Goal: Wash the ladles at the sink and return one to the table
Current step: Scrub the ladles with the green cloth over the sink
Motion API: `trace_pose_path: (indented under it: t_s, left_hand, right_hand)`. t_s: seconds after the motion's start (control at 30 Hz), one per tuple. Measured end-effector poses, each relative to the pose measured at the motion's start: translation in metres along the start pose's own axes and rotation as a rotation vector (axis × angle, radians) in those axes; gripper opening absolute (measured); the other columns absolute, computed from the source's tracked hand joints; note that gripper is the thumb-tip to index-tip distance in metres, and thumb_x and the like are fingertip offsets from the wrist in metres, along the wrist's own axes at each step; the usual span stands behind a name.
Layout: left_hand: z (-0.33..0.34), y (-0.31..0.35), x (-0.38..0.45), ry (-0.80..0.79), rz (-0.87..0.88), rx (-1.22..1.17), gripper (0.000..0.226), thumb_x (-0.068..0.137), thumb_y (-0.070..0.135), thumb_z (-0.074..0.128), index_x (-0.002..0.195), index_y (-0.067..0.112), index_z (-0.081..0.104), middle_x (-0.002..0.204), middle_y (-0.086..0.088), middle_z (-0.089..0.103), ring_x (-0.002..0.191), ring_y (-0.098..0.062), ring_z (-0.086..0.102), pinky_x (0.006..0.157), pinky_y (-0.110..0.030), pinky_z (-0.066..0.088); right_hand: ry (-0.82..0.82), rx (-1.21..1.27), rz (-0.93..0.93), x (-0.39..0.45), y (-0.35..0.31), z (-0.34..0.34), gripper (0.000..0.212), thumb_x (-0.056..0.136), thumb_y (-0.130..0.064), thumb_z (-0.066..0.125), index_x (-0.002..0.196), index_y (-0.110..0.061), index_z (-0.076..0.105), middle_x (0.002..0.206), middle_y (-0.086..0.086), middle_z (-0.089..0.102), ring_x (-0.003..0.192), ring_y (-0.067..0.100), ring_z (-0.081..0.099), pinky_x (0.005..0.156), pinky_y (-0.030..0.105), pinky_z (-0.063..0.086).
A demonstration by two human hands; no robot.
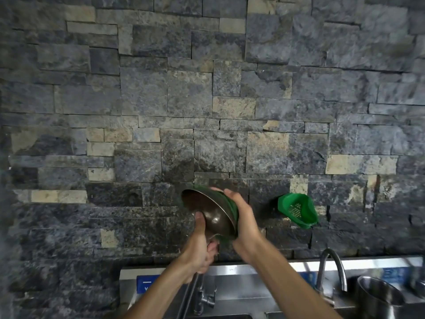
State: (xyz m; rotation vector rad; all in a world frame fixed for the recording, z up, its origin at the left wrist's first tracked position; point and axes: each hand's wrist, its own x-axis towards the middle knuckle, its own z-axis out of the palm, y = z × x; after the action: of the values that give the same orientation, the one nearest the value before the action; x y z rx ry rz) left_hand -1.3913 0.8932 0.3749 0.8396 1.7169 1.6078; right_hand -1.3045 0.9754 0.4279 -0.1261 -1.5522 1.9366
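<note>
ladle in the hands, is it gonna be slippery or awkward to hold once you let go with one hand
Probably top-heavy: the ladle has a wide metal bowl on a thin handle, which the left hand grips just below the bowl. Likely rigid, being shiny metal. It may be slippery if wet, though no water shows; the right hand presses a green scrubber on the bowl's back.

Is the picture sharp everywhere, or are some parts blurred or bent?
Head view: the stone wall is sharp in the middle; the ladle, both hands and the faucet look slightly motion-blurred; the right edge smears, and the wide lens bends the sink rim.
</note>
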Motion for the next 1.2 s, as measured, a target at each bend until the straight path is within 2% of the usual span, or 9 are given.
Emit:
trace_pose_path:
  t_s: [0.13, 0.33, 0.43, 0.53, 0.63, 0.83, 1.0, 1.1, 1.2]
  left_hand:
    - [0.001, 0.003, 0.008, 0.100, -0.031, -0.005, 0.074, 0.077, 0.085, 0.008, 0.047, 0.020, 0.030, 0.044, 0.002, 0.024, 0.034, -0.010, 0.015, 0.038, -0.021, 0.010]
    - [0.011, 0.002, 0.024, 0.171, -0.023, -0.051, 0.079, 0.075, 0.087, 0.012, 0.051, 0.017, 0.039, 0.042, 0.002, 0.030, 0.034, -0.012, 0.020, 0.039, -0.019, 0.011]
    - [0.020, -0.003, 0.031, 0.165, -0.047, -0.050, 0.068, 0.082, 0.086, 0.008, 0.064, 0.024, 0.028, 0.042, 0.005, 0.030, 0.036, -0.010, 0.017, 0.038, -0.018, 0.011]
    - [0.033, -0.005, 0.038, 0.089, -0.008, -0.060, 0.074, 0.080, 0.087, 0.005, 0.061, 0.021, 0.033, 0.044, 0.005, 0.025, 0.037, -0.010, 0.014, 0.038, -0.019, 0.009]
    - [0.052, -0.009, 0.045, 0.044, 0.023, -0.110, 0.077, 0.079, 0.088, 0.005, 0.057, 0.019, 0.031, 0.047, 0.005, 0.020, 0.037, -0.011, 0.011, 0.041, -0.021, 0.006]
    - [0.094, -0.017, 0.052, -0.030, -0.019, -0.268, 0.079, 0.083, 0.085, 0.009, 0.061, 0.017, 0.043, 0.043, 0.009, 0.025, 0.035, -0.007, 0.014, 0.036, -0.018, 0.007]
    - [0.128, -0.039, 0.066, -0.103, -0.089, -0.390, 0.079, 0.083, 0.086, 0.012, 0.060, 0.017, 0.043, 0.043, 0.007, 0.022, 0.035, -0.008, 0.013, 0.036, -0.018, 0.008]
    - [0.154, -0.053, 0.073, -0.150, -0.129, -0.455, 0.078, 0.086, 0.083, 0.010, 0.059, 0.016, 0.038, 0.042, 0.006, 0.018, 0.032, -0.009, 0.013, 0.034, -0.018, 0.011]
    - [0.182, -0.069, 0.086, -0.177, -0.178, -0.535, 0.078, 0.088, 0.081, 0.010, 0.057, 0.015, 0.039, 0.039, 0.005, 0.018, 0.030, -0.009, 0.013, 0.034, -0.017, 0.012]
  right_hand:
    - [0.121, 0.043, -0.006, -0.021, 0.028, -0.015, 0.035, 0.104, -0.036, 0.044, 0.121, -0.027, 0.073, 0.120, 0.011, 0.074, 0.114, 0.028, 0.070, 0.102, 0.050, 0.053]
    - [0.218, 0.036, 0.042, -0.045, 0.043, -0.046, 0.028, 0.101, -0.014, 0.052, 0.120, -0.018, 0.071, 0.112, 0.014, 0.076, 0.104, 0.030, 0.074, 0.082, 0.039, 0.061]
    - [0.270, -0.001, 0.046, -0.056, 0.051, -0.062, 0.025, 0.099, -0.013, 0.058, 0.118, -0.021, 0.073, 0.111, 0.011, 0.077, 0.105, 0.030, 0.074, 0.092, 0.048, 0.059]
    - [0.306, -0.148, 0.068, -0.069, 0.066, -0.076, 0.029, 0.088, -0.023, 0.077, 0.112, -0.038, 0.075, 0.109, -0.002, 0.078, 0.106, 0.023, 0.073, 0.100, 0.048, 0.056]
    - [0.272, -0.352, 0.121, -0.086, 0.082, -0.085, 0.039, 0.079, -0.036, 0.086, 0.113, -0.050, 0.072, 0.103, -0.013, 0.076, 0.097, 0.004, 0.071, 0.088, 0.024, 0.057]
    - [0.153, -0.806, 0.161, -0.104, 0.110, -0.113, 0.013, 0.079, -0.051, 0.082, 0.080, -0.059, 0.072, 0.085, -0.021, 0.073, 0.086, -0.012, 0.066, 0.085, 0.008, 0.048]
    - [0.232, -0.969, 0.172, -0.119, 0.122, -0.158, 0.018, 0.079, -0.058, 0.077, 0.091, -0.045, 0.074, 0.092, -0.020, 0.067, 0.094, -0.015, 0.060, 0.086, 0.003, 0.041]
    - [0.256, -1.074, 0.162, -0.127, 0.127, -0.189, 0.035, 0.072, -0.075, 0.069, 0.090, -0.045, 0.073, 0.096, -0.017, 0.071, 0.100, -0.004, 0.062, 0.092, 0.016, 0.048]
    - [0.270, -1.163, 0.173, -0.135, 0.129, -0.220, 0.025, 0.074, -0.070, 0.069, 0.083, -0.047, 0.070, 0.090, -0.023, 0.067, 0.099, -0.007, 0.057, 0.088, 0.015, 0.045]
